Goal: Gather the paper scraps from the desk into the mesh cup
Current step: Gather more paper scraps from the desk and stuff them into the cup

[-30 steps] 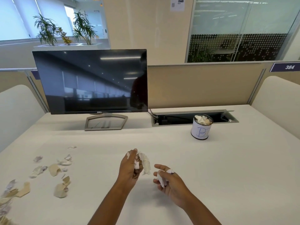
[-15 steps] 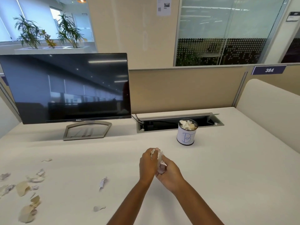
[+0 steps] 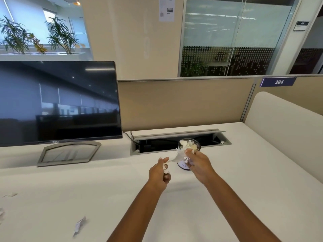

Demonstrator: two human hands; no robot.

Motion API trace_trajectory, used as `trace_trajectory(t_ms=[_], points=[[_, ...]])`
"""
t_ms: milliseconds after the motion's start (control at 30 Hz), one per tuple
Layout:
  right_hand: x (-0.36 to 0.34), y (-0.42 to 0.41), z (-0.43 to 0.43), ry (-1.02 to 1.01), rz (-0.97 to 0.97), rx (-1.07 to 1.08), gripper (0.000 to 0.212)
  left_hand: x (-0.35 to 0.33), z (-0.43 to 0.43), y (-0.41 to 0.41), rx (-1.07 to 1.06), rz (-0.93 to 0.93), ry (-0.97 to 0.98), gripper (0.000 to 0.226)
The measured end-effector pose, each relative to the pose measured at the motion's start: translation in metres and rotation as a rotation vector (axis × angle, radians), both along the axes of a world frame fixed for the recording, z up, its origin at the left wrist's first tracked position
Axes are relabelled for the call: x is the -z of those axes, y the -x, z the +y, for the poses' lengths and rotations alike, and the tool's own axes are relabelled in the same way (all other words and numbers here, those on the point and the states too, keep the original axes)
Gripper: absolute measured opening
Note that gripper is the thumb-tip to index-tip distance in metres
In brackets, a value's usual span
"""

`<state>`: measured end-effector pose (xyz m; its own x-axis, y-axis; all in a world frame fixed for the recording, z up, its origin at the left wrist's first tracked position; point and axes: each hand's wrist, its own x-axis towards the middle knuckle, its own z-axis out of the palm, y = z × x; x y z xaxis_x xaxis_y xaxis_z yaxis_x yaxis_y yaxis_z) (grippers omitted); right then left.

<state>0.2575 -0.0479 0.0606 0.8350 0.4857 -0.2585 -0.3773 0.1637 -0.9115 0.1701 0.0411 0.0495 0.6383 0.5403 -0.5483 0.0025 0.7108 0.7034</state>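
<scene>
Now, head view: one camera looks down both arms.
Right hand (image 3: 197, 165): its fingers curl round a wad (image 3: 180, 155) of paper, held against the near side of the cup (image 3: 197, 142).
Left hand (image 3: 160, 172): it pinches a few small bits and seems to hold a tail of the wad.
Cup: it stands at the back of the desk (image 3: 244, 189) by the cable slot (image 3: 157, 145), already heaped.
Doing it well: let the tail go first, lift the wad over the rim, then press down, or bits will likely spill.
Scraps (image 3: 79, 225): some lie on the desk at the near left.
Change: half a second ago both hands clasped the wad together, short of the cup; now they are apart.
</scene>
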Motion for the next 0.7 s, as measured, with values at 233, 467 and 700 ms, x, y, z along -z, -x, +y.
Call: trace_trajectory(t_ms=[233, 467, 700], points=[[-0.015, -0.061, 0.012, 0.272, -0.411, 0.061, 0.006, -0.012, -0.001, -0.062, 0.054, 0.073, -0.197, 0.03], [0.0, -0.089, 0.022, 0.628, -0.946, 0.11, 0.015, -0.01, 0.009, -0.12, 0.114, 0.191, -0.614, 0.014], [0.023, -0.082, 0.032, 0.867, -1.061, -0.145, 0.023, -0.005, 0.007, -0.143, 0.104, 0.233, -0.871, 0.03]])
